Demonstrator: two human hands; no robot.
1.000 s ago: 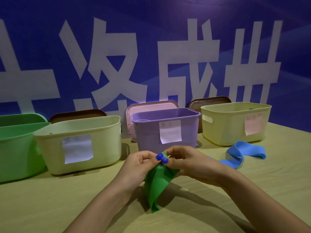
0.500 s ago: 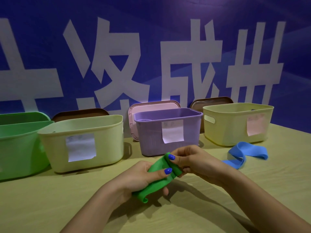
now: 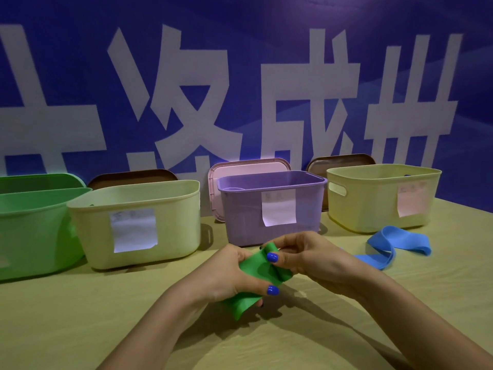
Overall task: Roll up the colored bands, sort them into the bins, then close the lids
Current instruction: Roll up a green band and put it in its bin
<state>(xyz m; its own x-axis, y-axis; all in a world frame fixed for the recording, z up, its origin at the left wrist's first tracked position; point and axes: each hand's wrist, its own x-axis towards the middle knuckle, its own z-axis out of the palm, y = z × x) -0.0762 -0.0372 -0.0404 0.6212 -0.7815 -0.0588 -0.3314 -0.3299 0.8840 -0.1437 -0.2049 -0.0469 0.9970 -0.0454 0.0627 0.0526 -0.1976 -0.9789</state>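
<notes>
On the far left of the counter stands the green bin, open, and that is where we judge this band belongs. Beside it, the cream bin sits close enough that a hasty drop could land the roll in the wrong one; the paper labels are too blurred for us to read, so colour is our only guide.

At the centre, our left hand grips the lower part of the green band, thumb pressed on its front, while our right hand pinches the upper edge. The band is held just above the counter, partly folded, with a loose tail hanging below the left hand. We see the main risk here: the stretchy material could spring open if either pinch slackens, and the free tail may roll crooked.

Behind stands the purple bin, then the yellow bin. The blue band lies unrolled on the counter, near our right forearm, which could drag it.
</notes>
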